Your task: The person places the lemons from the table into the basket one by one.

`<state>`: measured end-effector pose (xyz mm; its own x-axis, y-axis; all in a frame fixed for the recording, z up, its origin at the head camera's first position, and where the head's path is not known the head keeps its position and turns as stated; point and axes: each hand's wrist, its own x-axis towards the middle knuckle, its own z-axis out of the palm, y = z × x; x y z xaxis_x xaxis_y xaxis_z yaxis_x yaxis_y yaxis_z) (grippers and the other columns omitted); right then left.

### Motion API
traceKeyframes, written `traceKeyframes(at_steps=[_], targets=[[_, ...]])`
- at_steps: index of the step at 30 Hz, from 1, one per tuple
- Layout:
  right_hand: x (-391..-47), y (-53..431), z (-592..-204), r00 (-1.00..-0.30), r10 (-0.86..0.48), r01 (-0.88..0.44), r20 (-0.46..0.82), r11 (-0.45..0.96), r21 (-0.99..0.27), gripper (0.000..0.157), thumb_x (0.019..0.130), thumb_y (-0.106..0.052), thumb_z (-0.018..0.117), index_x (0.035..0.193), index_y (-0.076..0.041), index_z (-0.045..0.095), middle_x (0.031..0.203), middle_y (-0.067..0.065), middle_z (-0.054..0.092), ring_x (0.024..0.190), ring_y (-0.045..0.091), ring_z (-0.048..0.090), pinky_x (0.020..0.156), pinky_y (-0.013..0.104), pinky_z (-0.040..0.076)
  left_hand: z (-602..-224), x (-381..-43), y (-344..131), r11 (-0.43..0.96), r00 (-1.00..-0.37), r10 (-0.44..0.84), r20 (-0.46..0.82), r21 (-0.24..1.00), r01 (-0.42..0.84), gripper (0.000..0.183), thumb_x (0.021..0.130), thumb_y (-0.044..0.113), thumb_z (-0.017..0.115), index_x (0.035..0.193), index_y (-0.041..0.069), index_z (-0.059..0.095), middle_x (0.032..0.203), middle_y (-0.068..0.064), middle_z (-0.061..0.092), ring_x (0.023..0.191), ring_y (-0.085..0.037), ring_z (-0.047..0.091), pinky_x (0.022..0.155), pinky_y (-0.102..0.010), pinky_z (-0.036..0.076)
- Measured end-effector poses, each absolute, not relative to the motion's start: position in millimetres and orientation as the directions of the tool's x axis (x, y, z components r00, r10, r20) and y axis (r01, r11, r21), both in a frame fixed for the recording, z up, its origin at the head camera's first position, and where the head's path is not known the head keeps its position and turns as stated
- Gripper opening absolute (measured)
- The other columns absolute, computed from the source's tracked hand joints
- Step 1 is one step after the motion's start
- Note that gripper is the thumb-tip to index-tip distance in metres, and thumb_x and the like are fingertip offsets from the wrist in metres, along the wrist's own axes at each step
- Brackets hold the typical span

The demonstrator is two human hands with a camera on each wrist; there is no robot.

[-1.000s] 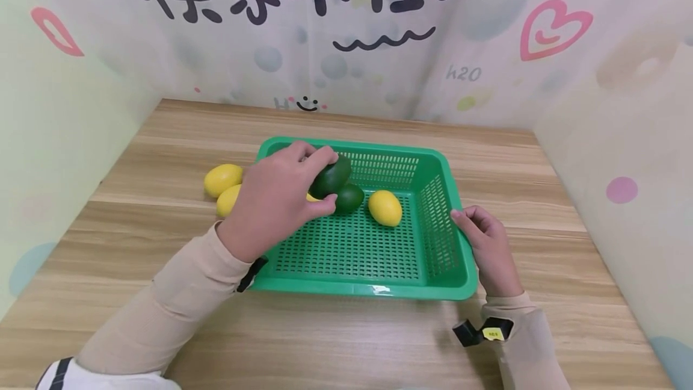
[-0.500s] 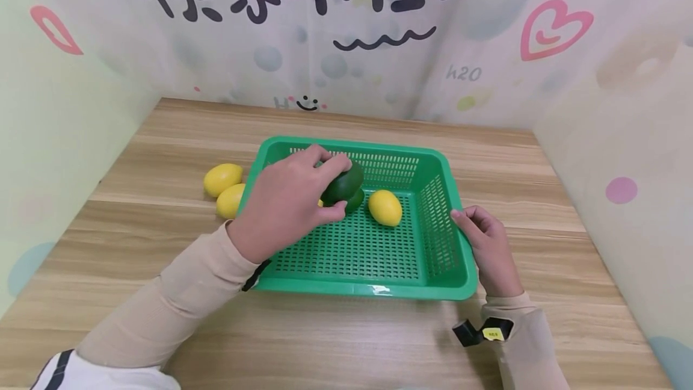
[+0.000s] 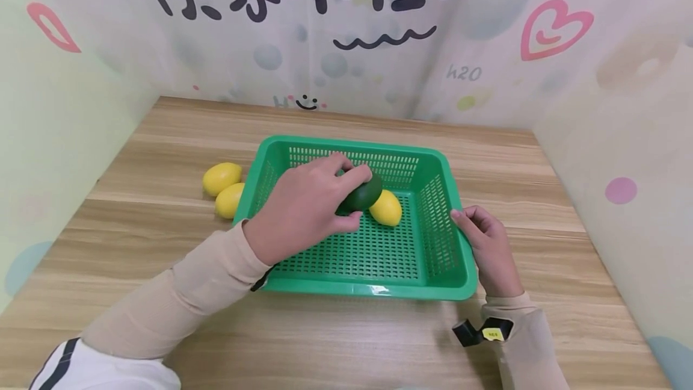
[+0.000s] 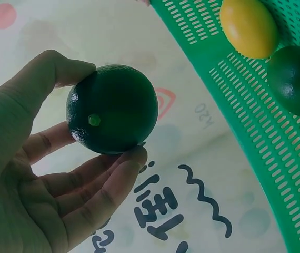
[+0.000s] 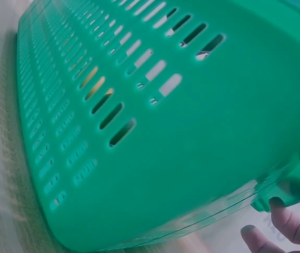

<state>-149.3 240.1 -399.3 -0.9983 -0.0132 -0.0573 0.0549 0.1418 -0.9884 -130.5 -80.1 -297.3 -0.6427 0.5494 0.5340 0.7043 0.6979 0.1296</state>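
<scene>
My left hand (image 3: pixel 308 200) grips a dark green avocado (image 3: pixel 366 194) over the inside of a green plastic basket (image 3: pixel 357 291). Thumb and fingertips pinch the avocado around its sides in the left wrist view, its small stem nub facing the camera. Within the basket lie a yellow lemon (image 3: pixel 386 208) and a second avocado (image 4: pixel 296 81); the held fruit and hand hide the latter in the head view. At the basket's right side, my right hand (image 3: pixel 489 251) pinches the rim with thumb and curled fingers. The right wrist view shows its fingertips (image 5: pixel 279 208) under the rim.
Two more lemons, a rear lemon (image 3: pixel 222 179) and a front lemon (image 3: pixel 230 200), lie on the wooden table (image 3: pixel 346 342) against the basket's left side. A printed backdrop (image 3: pixel 271 35) rises behind the table, with pale walls on both sides.
My left hand has carried the avocado rightward and slightly toward me, over the second avocado and up to the lemon in the basket. The right hand and basket have stayed put.
</scene>
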Motion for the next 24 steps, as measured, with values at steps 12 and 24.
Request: traceKeyframes(at_steps=[12, 24], targets=[[-150.0, 240.3, -399.3, -0.998, -0.007, 0.068, -0.07, 0.164, -0.984, 0.033, 0.103, -0.033, 0.064, 0.1, -0.001, 0.059, 0.091, 0.001, 0.064, 0.074, 0.009, 0.067, 0.063, 0.024, 0.06, -302.4, -136.1, -72.8, 0.668, -0.629, 0.601, 0.493, 0.122, 0.734, 0.035, 0.078, 0.021, 0.083, 0.108, 0.011, 0.067, 0.096, -0.008, 0.065, 0.072, -0.018, 0.06, 0.054, -0.027, 0.051], [-149.4, 240.1, -399.9, -0.998, -0.007, 0.053, -0.055, 0.16, -0.986, 0.031, 0.104, -0.031, 0.064, 0.099, -0.001, 0.06, 0.089, 0.001, 0.064, 0.074, 0.009, 0.067, 0.062, 0.024, 0.06, -309.8, -139.5, -63.1, 0.645, -0.615, 0.662, 0.427, 0.091, 0.758, 0.034, 0.079, 0.022, 0.079, 0.109, 0.014, 0.066, 0.092, -0.005, 0.064, 0.069, -0.016, 0.057, 0.051, -0.025, 0.048]])
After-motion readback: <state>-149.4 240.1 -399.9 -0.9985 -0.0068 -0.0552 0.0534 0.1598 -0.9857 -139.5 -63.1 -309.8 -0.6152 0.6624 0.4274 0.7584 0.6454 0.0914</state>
